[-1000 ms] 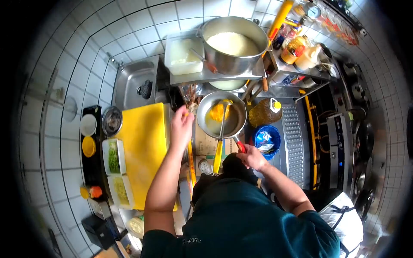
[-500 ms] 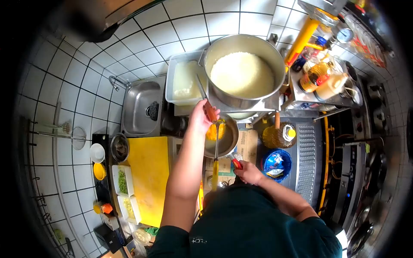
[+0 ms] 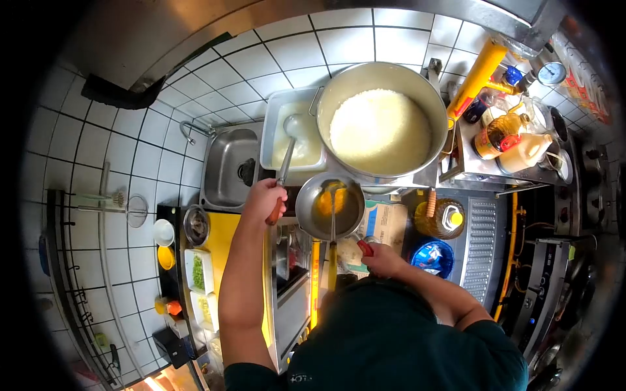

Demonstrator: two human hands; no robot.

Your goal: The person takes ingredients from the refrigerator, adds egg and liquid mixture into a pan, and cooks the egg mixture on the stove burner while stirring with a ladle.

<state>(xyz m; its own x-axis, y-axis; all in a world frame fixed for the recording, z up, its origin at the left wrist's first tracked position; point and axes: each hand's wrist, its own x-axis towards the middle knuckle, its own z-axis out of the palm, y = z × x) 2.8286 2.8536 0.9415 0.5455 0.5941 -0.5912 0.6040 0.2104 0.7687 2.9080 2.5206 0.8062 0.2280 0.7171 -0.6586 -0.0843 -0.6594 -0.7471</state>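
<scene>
Moved left since a moment ago from over the edge of the pan (image 3: 354, 214), my left hand (image 3: 263, 202) now sits just left of it, fingers wrapped around the brown grip (image 3: 276, 212) of a ladle (image 3: 287, 156) whose bowl lies in the white tub (image 3: 310, 165), beyond the pan to its left. Orange-yellow food (image 3: 323, 203) lies inside the pan, a yellow-handled utensil (image 3: 333, 233) reaching over its near rim. My right hand (image 3: 386, 260), right of the pan and nearer me, is clamped on its red handle (image 3: 365, 247); farther right stands a yellow-capped jug (image 3: 435, 221).
</scene>
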